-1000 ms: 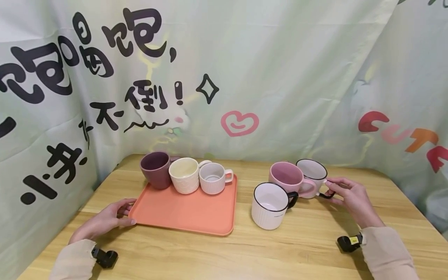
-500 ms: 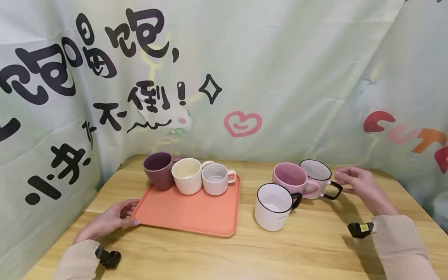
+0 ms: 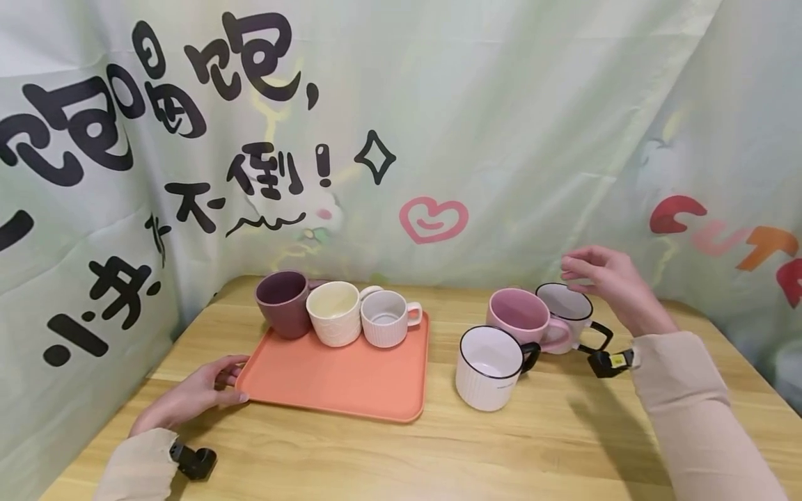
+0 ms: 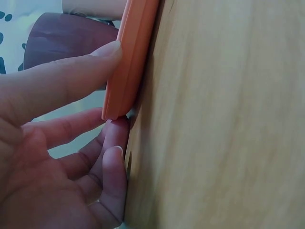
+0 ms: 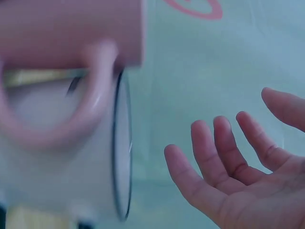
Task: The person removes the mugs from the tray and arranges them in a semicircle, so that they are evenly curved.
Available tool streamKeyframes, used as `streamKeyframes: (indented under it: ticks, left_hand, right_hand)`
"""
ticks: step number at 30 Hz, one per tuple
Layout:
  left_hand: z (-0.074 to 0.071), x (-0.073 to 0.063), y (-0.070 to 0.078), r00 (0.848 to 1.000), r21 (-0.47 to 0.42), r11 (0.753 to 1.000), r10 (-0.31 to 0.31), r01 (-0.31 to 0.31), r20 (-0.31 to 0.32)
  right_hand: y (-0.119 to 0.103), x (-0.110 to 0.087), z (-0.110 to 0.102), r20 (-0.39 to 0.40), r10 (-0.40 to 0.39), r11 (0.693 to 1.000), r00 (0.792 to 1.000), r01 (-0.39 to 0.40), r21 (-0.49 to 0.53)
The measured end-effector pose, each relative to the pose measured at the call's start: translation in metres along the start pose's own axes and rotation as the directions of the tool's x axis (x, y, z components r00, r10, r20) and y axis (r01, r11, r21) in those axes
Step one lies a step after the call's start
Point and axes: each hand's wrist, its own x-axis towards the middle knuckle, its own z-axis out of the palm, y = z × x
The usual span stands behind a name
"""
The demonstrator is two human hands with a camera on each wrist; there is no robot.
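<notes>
My left hand [image 3: 194, 391] pinches the near left corner of the orange tray [image 3: 326, 383], thumb on the rim and fingers beneath the corner in the left wrist view. Along the tray's far side stand a dark purple mug [image 3: 285, 309], a cream mug [image 3: 334, 323] and a small light grey mug [image 3: 383, 323]. Raised in the air by the rim of a black-rimmed white mug [image 3: 567, 313], my right hand [image 3: 608, 282] holds nothing, its fingers loosely bent. A pink mug [image 3: 516, 313] and a ribbed white mug [image 3: 485, 379] stand close to that mug.
The wooden table [image 3: 376, 459] carries everything. A printed cloth [image 3: 501, 139] hangs behind it and along the left side. The three right-hand mugs are bunched together, handles pointing rightward.
My right hand has let go of the black handle of the far white mug, drawn off to the right, then risen and come back left above it. My left hand stays on the tray.
</notes>
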Motion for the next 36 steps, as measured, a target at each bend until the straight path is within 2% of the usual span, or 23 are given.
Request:
streamKeyframes:
  ticks: [10,18,30,36]
  left_hand:
    - [0.001,0.001,0.001,1.0,-0.006,1.0,-0.002,0.002,0.003]
    - [0.0,0.001,0.0,1.0,0.018,1.0,-0.018,0.018,-0.001]
    - [0.0,0.001,0.001,1.0,0.021,1.0,-0.01,0.01,-0.002]
    - [0.0,0.001,0.003,1.0,0.032,0.999,-0.018,0.018,-0.004]
  right_hand:
    - [-0.033,0.021,0.03,0.082,0.016,1.0,0.997,-0.014,-0.025]
    - [-0.051,0.035,0.057,0.142,0.028,0.998,0.989,-0.036,0.054]
    - [-0.08,0.056,0.097,0.216,0.081,0.99,0.973,-0.104,0.097]
    - [-0.087,0.061,0.115,0.247,0.106,0.983,0.963,-0.139,0.117]
